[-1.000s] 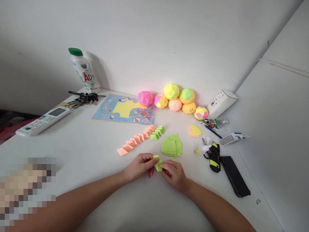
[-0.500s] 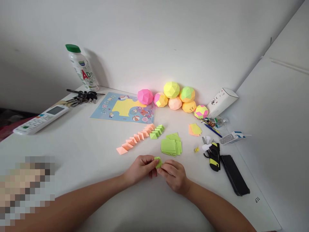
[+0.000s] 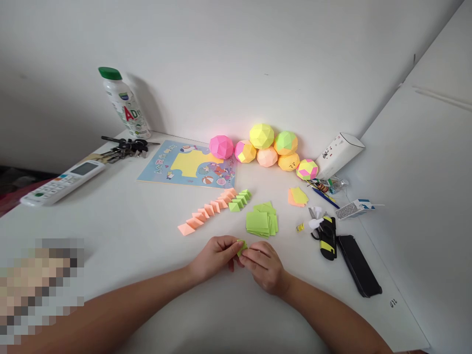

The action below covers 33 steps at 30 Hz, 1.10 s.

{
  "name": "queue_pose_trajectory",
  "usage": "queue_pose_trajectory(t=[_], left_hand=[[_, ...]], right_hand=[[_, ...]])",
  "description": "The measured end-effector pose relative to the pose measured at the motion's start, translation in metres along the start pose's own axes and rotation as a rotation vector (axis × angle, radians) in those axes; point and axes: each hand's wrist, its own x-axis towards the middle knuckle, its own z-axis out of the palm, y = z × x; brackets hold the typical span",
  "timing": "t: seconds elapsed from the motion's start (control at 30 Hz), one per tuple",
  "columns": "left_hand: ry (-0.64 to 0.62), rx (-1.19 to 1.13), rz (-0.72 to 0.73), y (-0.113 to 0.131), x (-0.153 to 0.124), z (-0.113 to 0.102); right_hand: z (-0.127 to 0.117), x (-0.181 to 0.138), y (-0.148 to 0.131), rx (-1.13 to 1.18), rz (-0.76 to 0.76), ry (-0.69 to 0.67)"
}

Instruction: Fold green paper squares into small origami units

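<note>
A small piece of green paper (image 3: pixel 241 245) is pinched between my two hands, low in the middle of the view. My left hand (image 3: pixel 217 256) closes thumb and fingers on its left side. At its right edge, my right hand (image 3: pixel 266 268) has its fingertips closed on it; they hide part of the paper. Just beyond lies a loose stack of green paper sheets (image 3: pixel 258 223). Farther left stand a short row of folded green paper pieces (image 3: pixel 239 200) and a longer row of folded peach ones (image 3: pixel 206 211).
Several faceted paper balls (image 3: pixel 261 136) rest by the wall near a blue printed sheet (image 3: pixel 155 172). A bottle (image 3: pixel 127 110), keys (image 3: pixel 129 147) and a remote control (image 3: pixel 64 183) are left. To the right lie scissors (image 3: pixel 315 231), a black-and-yellow cutter (image 3: pixel 327 246) and a phone (image 3: pixel 359 268).
My right hand has shifted slightly left and closer to my left hand. Less of the green paper shows between the fingers. The things on the table have stayed put.
</note>
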Motion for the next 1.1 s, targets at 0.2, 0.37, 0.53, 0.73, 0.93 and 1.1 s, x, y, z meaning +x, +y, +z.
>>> queue_pose_trajectory(t=[0.2,0.37,0.53,0.73,0.93,1.1], left_hand=[[-0.032,0.107,0.004,-0.006,0.000,-0.002],[-0.100,0.107,-0.005,-0.003,0.000,-0.003],[-0.188,0.016,-0.037,-0.001,-0.001,-0.005],[-0.201,0.007,-0.059,0.001,-0.001,-0.007],[-0.206,0.072,-0.063,0.004,-0.003,-0.005],[-0.195,0.124,-0.061,0.002,-0.002,-0.004]], right_hand=[[0.002,0.003,0.003,0.199,0.238,0.050],[0.003,0.005,0.003,0.329,0.489,0.091],[0.004,0.004,0.007,0.454,0.665,0.092],[0.005,0.003,0.008,0.571,0.788,0.090],[0.005,0.001,0.010,0.738,0.949,0.040],[0.003,0.002,0.011,0.739,0.944,0.004]])
